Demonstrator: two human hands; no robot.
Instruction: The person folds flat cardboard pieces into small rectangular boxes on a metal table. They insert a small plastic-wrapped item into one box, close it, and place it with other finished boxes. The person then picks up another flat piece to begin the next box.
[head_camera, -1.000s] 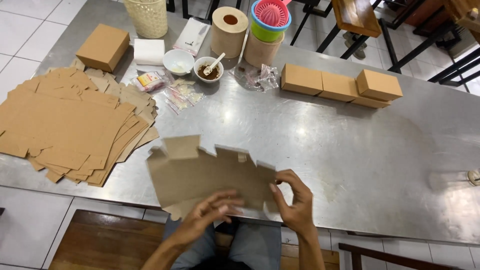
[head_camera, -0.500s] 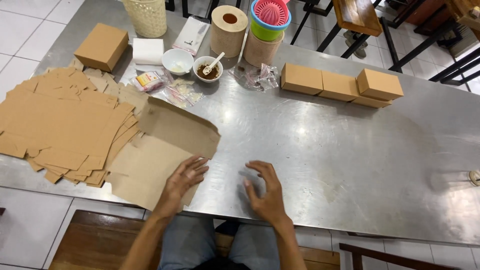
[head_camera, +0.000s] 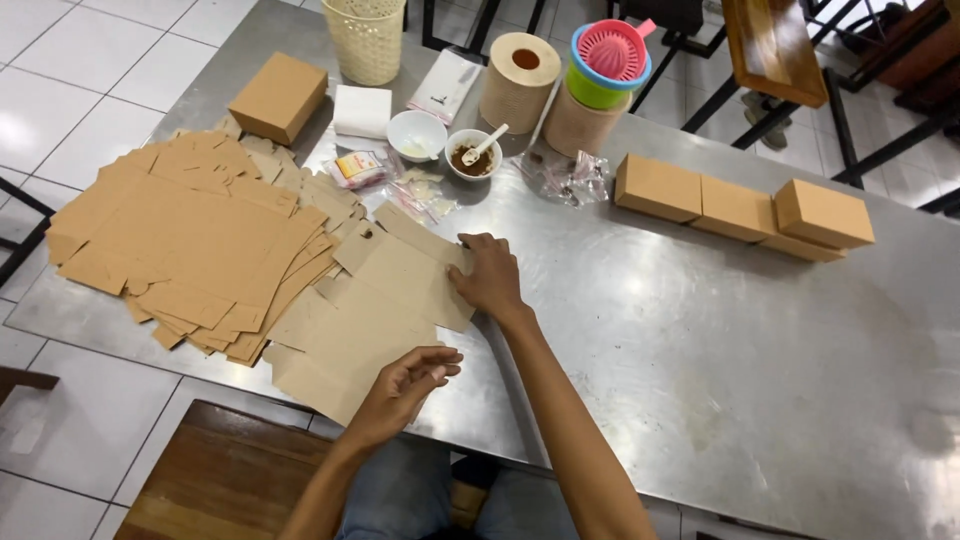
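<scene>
A flat brown cardboard box blank (head_camera: 368, 305) lies unfolded on the steel table (head_camera: 700, 330) in front of me. My right hand (head_camera: 490, 277) rests palm down on its far right flap, fingers pressing the card. My left hand (head_camera: 405, 385) hovers over the blank's near edge with its fingers curled and apart, holding nothing. A thick stack of more flat blanks (head_camera: 190, 240) lies just to the left, overlapping the loose one.
Three folded cardboard boxes (head_camera: 740, 207) stand in a row at the right, another box (head_camera: 279, 96) at the far left. Two small bowls (head_camera: 445, 145), plastic packets (head_camera: 565, 178), a paper roll (head_camera: 520, 67), stacked coloured bowls and a woven basket (head_camera: 367, 38) line the back. A wooden stool (head_camera: 220, 475) is below.
The blank was held up in both hands, then laid flat on the table. My right hand has moved forward onto its far flap; my left hand lifted off near the front edge.
</scene>
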